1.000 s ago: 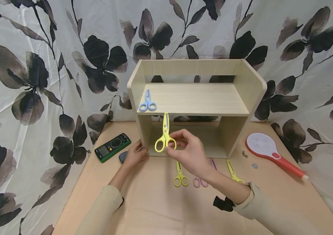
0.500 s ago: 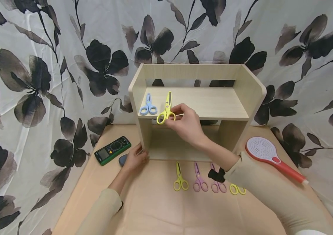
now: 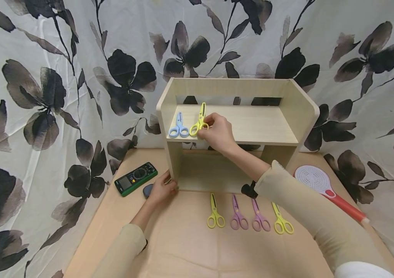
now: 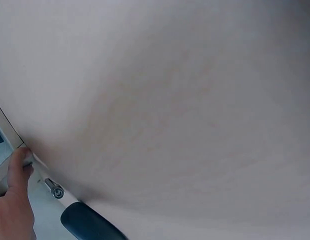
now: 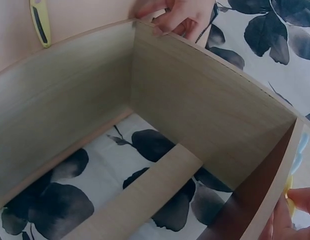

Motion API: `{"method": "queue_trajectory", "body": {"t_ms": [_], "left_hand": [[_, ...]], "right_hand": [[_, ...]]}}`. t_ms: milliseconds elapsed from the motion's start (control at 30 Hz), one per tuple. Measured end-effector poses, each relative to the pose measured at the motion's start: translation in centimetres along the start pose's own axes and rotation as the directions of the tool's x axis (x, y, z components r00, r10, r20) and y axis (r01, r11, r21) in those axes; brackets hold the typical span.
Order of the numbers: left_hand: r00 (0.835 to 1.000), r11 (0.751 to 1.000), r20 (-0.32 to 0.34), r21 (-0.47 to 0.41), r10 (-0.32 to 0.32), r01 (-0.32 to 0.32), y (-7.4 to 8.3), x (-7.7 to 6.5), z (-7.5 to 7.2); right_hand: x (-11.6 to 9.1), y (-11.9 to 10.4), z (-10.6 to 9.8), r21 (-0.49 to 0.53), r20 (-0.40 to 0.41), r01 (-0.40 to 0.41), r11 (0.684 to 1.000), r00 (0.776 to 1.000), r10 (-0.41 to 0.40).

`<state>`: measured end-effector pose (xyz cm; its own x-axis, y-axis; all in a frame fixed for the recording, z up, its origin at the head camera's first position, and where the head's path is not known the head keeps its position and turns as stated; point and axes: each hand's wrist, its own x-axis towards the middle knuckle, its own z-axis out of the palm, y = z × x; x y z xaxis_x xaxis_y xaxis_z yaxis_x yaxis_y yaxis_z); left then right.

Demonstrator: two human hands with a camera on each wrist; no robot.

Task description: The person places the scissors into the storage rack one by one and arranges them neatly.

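Observation:
In the head view my right hand (image 3: pixel 218 132) pinches yellow scissors (image 3: pixel 201 120) by a finger ring, over the upper board of the wooden shelf unit (image 3: pixel 256 123). Their blades point to the back. Blue scissors (image 3: pixel 179 125) lie on that board just to the left. The right wrist view shows my right fingertips (image 5: pixel 301 197) on the yellow handle, much of which is out of sight behind the board. My left hand (image 3: pixel 163 189) grips the front edge of the unit's left side panel near the bottom; its thumb and fingers (image 4: pixel 19 170) show at the panel in the left wrist view.
On the table (image 3: pixel 190 247), before the unit, lie yellow scissors (image 3: pixel 214 212), two purple scissors (image 3: pixel 238 214) and another yellow pair (image 3: pixel 280 220). A green multimeter (image 3: pixel 136 178) and a dark rounded object (image 3: pixel 147 190) are left. A red-handled paddle with a perforated white head (image 3: pixel 313 179) lies right.
My right hand has raised the yellow scissors from in front of the unit onto the upper board, beside the blue pair. My left hand has stayed at the side panel.

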<state>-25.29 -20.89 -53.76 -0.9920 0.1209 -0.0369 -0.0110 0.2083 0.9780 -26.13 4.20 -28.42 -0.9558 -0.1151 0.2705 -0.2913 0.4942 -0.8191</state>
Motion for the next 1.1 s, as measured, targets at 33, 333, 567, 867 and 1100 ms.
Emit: {"method": "queue_trajectory", "body": {"t_ms": [33, 333, 567, 867, 1100], "left_hand": [[1.000, 1.000, -0.003, 0.002, 0.002, -0.002, 0.0, 0.0, 0.0], [1.000, 0.999, 0.003, 0.012, 0.030, -0.030, 0.2, 0.2, 0.1], [0.999, 0.999, 0.003, 0.018, 0.037, -0.037, 0.2, 0.2, 0.0], [1.000, 1.000, -0.003, 0.000, 0.022, -0.022, -0.1, 0.2, 0.1], [1.000, 1.000, -0.015, 0.007, 0.025, -0.025, -0.1, 0.0, 0.3]], "right_hand": [[0.1, 0.0, 0.1, -0.004, 0.004, -0.005, 1.000, 1.000, 0.005], [0.8, -0.4, -0.5, -0.061, 0.080, -0.029, 0.998, 0.996, 0.033], [1.7, -1.2, -1.4, -0.173, 0.170, -0.036, 0.984, 0.983, 0.065], [2.7, -1.9, -2.1, -0.274, 0.259, -0.046, 0.961, 0.958, 0.119], [2.9, -1.9, -2.3, -0.314, 0.292, -0.012, 0.949, 0.950, 0.109]]}}
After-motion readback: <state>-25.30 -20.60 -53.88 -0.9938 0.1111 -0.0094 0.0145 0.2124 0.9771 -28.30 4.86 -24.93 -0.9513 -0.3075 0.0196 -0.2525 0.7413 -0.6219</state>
